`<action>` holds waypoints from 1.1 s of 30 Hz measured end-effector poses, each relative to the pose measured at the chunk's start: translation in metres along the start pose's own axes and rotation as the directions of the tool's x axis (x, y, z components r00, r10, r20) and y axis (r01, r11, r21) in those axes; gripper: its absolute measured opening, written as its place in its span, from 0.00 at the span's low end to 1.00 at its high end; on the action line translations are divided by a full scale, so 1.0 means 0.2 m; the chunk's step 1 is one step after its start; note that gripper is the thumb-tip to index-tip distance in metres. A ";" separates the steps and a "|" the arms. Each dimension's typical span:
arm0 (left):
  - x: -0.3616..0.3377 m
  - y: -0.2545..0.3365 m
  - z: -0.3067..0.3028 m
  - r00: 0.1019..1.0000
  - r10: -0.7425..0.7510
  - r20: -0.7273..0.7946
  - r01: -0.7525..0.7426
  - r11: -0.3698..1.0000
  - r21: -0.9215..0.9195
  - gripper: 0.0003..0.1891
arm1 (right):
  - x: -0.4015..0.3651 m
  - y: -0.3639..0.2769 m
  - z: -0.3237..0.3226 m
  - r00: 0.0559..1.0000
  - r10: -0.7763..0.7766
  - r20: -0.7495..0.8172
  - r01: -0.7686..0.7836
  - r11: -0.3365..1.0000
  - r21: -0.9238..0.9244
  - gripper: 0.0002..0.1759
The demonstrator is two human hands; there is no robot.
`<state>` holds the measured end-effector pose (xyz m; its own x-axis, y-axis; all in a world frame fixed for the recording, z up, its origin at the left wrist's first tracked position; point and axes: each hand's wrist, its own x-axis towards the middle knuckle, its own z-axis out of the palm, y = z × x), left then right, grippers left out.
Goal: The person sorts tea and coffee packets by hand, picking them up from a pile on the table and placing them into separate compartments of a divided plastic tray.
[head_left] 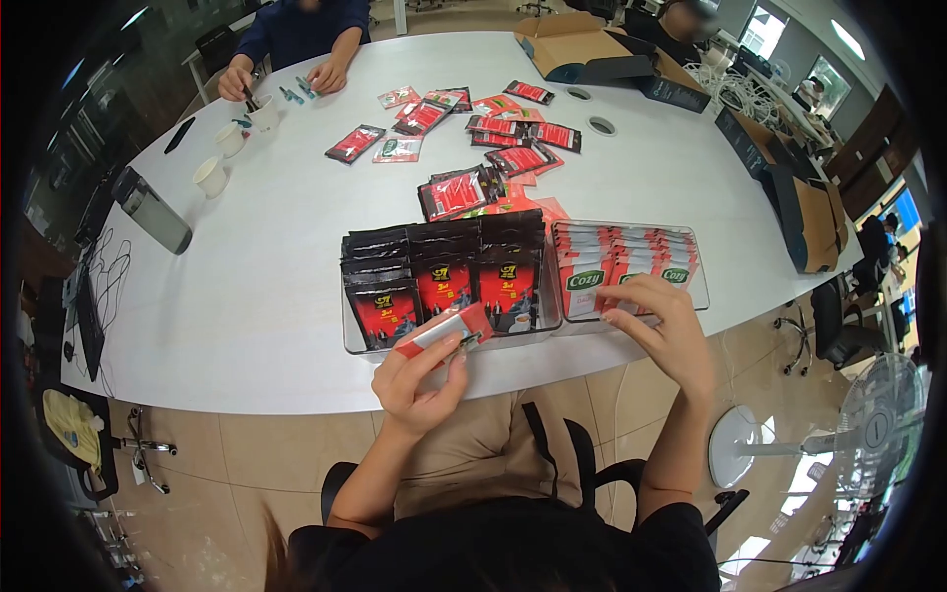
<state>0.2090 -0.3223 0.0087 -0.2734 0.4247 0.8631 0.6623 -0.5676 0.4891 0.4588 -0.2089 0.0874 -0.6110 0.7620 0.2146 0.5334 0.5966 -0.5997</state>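
Observation:
My left hand (424, 387) pinches a red and white sachet (446, 332) in front of a clear bin packed with black and red coffee packets (449, 281). Over the front of the right-hand clear bin, my right hand (659, 331) hovers with its fingers apart and nothing visible between them. That bin holds upright rows of Cozy sachets (627, 266). Behind the bins, loose black and red packets (459, 193) and red and white sachets (399, 149) lie scattered on the white table (266, 326).
A grey bottle (153, 210) stands at the left, near paper cups (210, 178). Across the table a person's hands (237, 81) are at a cup. Open cardboard boxes (592, 49) lie at the back and right. A fan (868, 424) stands at the lower right.

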 end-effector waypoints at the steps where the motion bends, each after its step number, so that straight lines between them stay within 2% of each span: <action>1: 0.01 0.00 0.01 0.999 0.031 0.039 -0.032 0.999 0.011 0.20 | 0.00 -0.04 -0.01 1.000 0.012 -0.020 -0.011 1.000 0.003 0.20; 3: 0.02 -0.01 0.00 0.988 0.093 0.120 -0.097 0.995 0.028 0.23 | 0.03 -0.16 0.02 0.983 -0.106 -0.150 0.113 0.993 0.040 0.21; 6: -0.06 -0.08 0.02 0.971 0.106 0.213 -0.068 0.982 -0.175 0.26 | 0.09 -0.34 0.17 0.922 -0.266 -0.281 0.307 0.945 0.115 0.24; 7: -0.04 -0.06 0.03 0.955 0.155 0.254 -0.129 0.985 -0.117 0.22 | 0.10 -0.35 0.22 0.908 -0.337 -0.250 0.370 0.923 0.102 0.24; 9: -0.10 -0.09 0.04 0.969 0.086 0.233 -0.045 0.984 -0.173 0.22 | 0.12 -0.31 0.29 0.888 -0.434 -0.152 0.449 0.889 0.088 0.23; 11: -0.11 -0.07 0.02 0.978 0.010 0.210 0.037 0.975 -0.220 0.23 | 0.13 -0.31 0.30 0.885 -0.421 -0.199 0.451 0.881 0.144 0.21; 12: -0.10 -0.06 0.02 0.988 -0.023 0.152 0.062 0.965 -0.254 0.25 | 0.14 -0.31 0.31 0.883 -0.416 -0.219 0.455 0.874 0.173 0.19; 13: -0.09 -0.06 0.03 0.994 -0.058 0.094 0.083 0.954 -0.288 0.26 | 0.14 -0.31 0.31 0.880 -0.409 -0.243 0.453 0.876 0.165 0.16; 15: -0.09 -0.04 0.01 0.987 -0.160 0.021 0.156 0.913 -0.377 0.30 | 0.12 -0.33 0.27 0.952 -0.255 -0.171 0.288 0.935 0.208 0.15; 16: -0.09 -0.04 -0.01 0.987 -0.157 0.020 0.155 0.932 -0.329 0.30 | 0.10 -0.35 0.27 0.975 -0.185 -0.126 0.210 0.949 0.233 0.14; 18: -0.10 -0.05 -0.04 0.988 -0.155 0.015 0.154 0.961 -0.229 0.29 | 0.10 -0.36 0.29 0.980 -0.199 -0.020 0.198 0.953 0.231 0.12; 19: -0.12 -0.07 -0.05 0.986 -0.164 0.034 0.168 0.952 -0.256 0.29 | 0.10 -0.35 0.31 0.975 -0.222 0.030 0.210 0.951 0.229 0.11; 20: -0.12 -0.08 -0.06 0.993 -0.116 0.037 0.122 0.963 -0.240 0.29 | 0.09 -0.34 0.33 0.967 -0.243 0.082 0.219 0.950 0.224 0.11; 22: -0.10 -0.09 -0.07 0.999 -0.026 0.048 0.036 0.976 -0.217 0.29 | 0.10 -0.35 0.37 0.980 -0.198 0.027 0.177 0.922 0.346 0.10; 23: -0.07 -0.08 -0.03 0.994 -0.029 -0.102 -0.001 0.959 -0.284 0.28 | 0.10 -0.35 0.37 0.988 -0.155 -0.014 0.147 0.902 0.405 0.10; 24: -0.06 -0.08 -0.03 0.994 -0.064 -0.093 0.036 0.960 -0.277 0.27 | 0.10 -0.34 0.38 0.993 -0.108 -0.052 0.120 0.878 0.463 0.10; 25: -0.05 -0.07 -0.04 0.991 -0.099 -0.086 0.072 0.960 -0.271 0.27 | 0.09 -0.34 0.38 0.999 0.019 0.033 -0.036 0.752 0.658 0.11; 26: -0.04 -0.05 -0.04 0.988 -0.134 -0.079 0.108 0.958 -0.266 0.27 | 0.08 -0.34 0.40 0.999 0.013 0.038 -0.036 0.712 0.702 0.11; 27: -0.04 -0.04 -0.04 0.983 -0.153 -0.098 0.118 0.949 -0.294 0.21 | 0.08 -0.35 0.43 0.999 0.008 0.042 -0.037 0.668 0.744 0.12; 28: -0.03 -0.04 -0.04 0.994 -0.082 -0.076 0.063 0.972 -0.228 0.19 | 0.07 -0.36 0.46 0.999 0.005 0.045 -0.038 0.619 0.785 0.12; 29: -0.01 -0.05 -0.04 0.999 -0.010 -0.042 0.004 0.987 -0.163 0.17 | 0.07 -0.35 0.49 0.999 -0.034 0.041 -0.005 0.702 0.712 0.15; 30: -0.01 -0.06 -0.05 0.998 0.060 -0.001 -0.060 0.993 -0.100 0.15 | 0.09 -0.37 0.48 0.991 -0.111 -0.074 0.134 0.789 0.599 0.17; 32: 0.01 -0.03 -0.05 1.000 0.012 -0.009 -0.013 0.993 -0.120 0.12 | 0.11 -0.42 0.43 0.918 -0.297 -0.262 0.370 0.880 0.298 0.20; 33: 0.01 -0.02 -0.06 1.000 0.002 0.004 -0.002 0.993 -0.119 0.12 | 0.10 -0.44 0.40 0.903 -0.250 -0.350 0.368 0.871 0.326 0.20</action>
<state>0.1972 -0.3267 0.0099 -0.2692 0.4260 0.8637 0.5753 -0.6482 0.4990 0.3520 -0.2663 0.0824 -0.4803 0.6269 0.6135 0.0497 0.7178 -0.6945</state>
